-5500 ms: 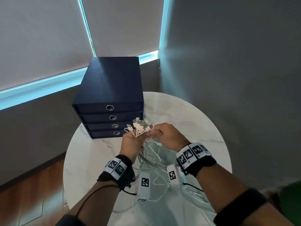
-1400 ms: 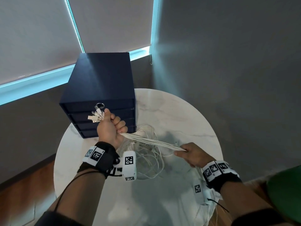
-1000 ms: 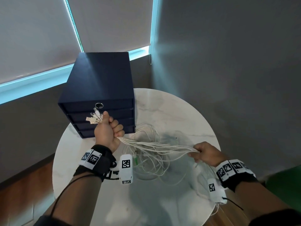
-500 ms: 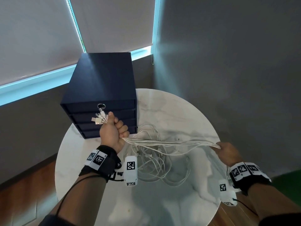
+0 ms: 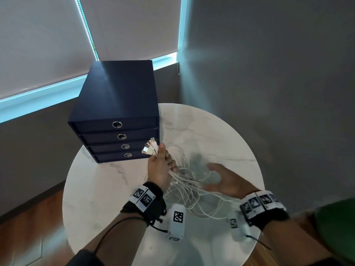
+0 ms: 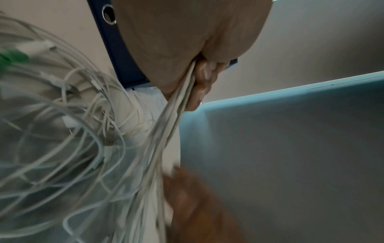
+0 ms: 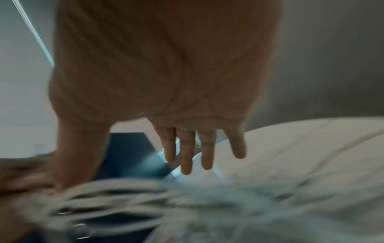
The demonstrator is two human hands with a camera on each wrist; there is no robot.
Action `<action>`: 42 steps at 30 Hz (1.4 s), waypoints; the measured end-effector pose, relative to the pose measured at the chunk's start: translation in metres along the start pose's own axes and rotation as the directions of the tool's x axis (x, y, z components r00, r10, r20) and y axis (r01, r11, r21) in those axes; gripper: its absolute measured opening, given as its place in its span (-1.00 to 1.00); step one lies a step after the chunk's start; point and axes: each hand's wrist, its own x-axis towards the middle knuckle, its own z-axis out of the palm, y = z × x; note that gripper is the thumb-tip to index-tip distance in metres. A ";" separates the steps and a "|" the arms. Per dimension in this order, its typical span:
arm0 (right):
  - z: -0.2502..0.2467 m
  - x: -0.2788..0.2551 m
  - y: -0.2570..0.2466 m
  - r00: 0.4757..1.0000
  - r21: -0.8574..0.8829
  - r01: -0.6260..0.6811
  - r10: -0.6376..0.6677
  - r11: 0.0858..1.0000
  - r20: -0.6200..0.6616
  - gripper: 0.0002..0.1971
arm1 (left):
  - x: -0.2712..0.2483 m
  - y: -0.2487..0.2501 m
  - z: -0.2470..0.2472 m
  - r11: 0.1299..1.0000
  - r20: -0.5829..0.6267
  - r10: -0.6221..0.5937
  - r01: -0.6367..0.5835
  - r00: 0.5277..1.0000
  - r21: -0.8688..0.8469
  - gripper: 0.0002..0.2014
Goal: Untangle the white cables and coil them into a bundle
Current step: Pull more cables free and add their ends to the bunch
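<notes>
My left hand (image 5: 161, 167) grips a bunch of white cables (image 5: 189, 186) just below their plug ends (image 5: 150, 148), which fan out above my fist. In the left wrist view the strands (image 6: 176, 105) run out from under my curled fingers (image 6: 202, 82) down into a loose tangle (image 6: 62, 139) on the round marble table (image 5: 107, 189). My right hand (image 5: 223, 180) hovers open over the tangle, fingers (image 7: 187, 151) straight and spread, holding nothing. The cables (image 7: 145, 197) blur beneath it.
A dark blue drawer box (image 5: 117, 116) with several ring pulls stands at the table's back left, close to my left fist. A grey wall is on the right, window blinds behind. Wooden floor (image 5: 28, 227) shows past the table's left edge.
My right hand has let go of the stretched strands and come back from the table's right edge toward the middle, now open. My left fist moved right and lower; the cables fell slack.
</notes>
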 end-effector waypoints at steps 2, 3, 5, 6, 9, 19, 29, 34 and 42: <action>0.025 -0.001 -0.047 0.983 0.199 0.175 -0.182 0.964 0.016 -0.13 | -0.001 -0.003 0.005 1.000 0.000 0.020 -0.020 1.000 0.010 -0.55; 0.036 0.000 -0.063 0.975 0.238 0.209 -0.222 0.948 0.029 -0.24 | -0.001 -0.003 0.007 0.999 0.004 0.030 -0.030 1.000 0.018 -0.55; 0.052 0.005 -0.081 0.965 0.275 0.250 -0.263 0.928 0.010 -0.64 | -0.001 0.000 0.006 0.998 0.017 0.040 -0.040 0.999 0.042 -0.55; 0.056 0.006 -0.084 0.961 0.243 0.269 -0.275 0.932 -0.010 -0.85 | 0.000 0.002 0.004 0.998 0.018 0.030 -0.031 0.999 0.051 -0.55; 0.062 0.012 -0.078 0.939 0.095 0.344 -0.345 0.934 -0.010 -0.67 | 0.002 0.008 -0.008 0.995 0.039 0.030 -0.034 0.999 0.092 -0.62; 0.066 0.011 -0.067 0.950 0.045 0.291 -0.294 0.956 0.108 -0.56 | 0.010 0.024 -0.035 0.830 0.057 0.405 -0.393 0.913 0.397 -0.50; 0.052 0.010 -0.074 0.944 0.090 0.322 -0.327 0.942 0.044 -0.81 | 0.008 0.024 -0.028 0.737 0.134 0.454 -0.456 0.881 0.500 -0.80; 0.057 0.007 -0.088 0.933 0.081 0.354 -0.358 0.932 0.038 -0.86 | 0.004 0.023 -0.021 0.746 0.186 0.410 -0.445 0.893 0.496 -0.83; 0.054 0.015 -0.083 0.968 -0.125 0.249 -0.249 0.960 0.013 -0.77 | 0.005 0.012 -0.024 0.653 0.232 0.365 -0.426 0.902 0.626 -0.67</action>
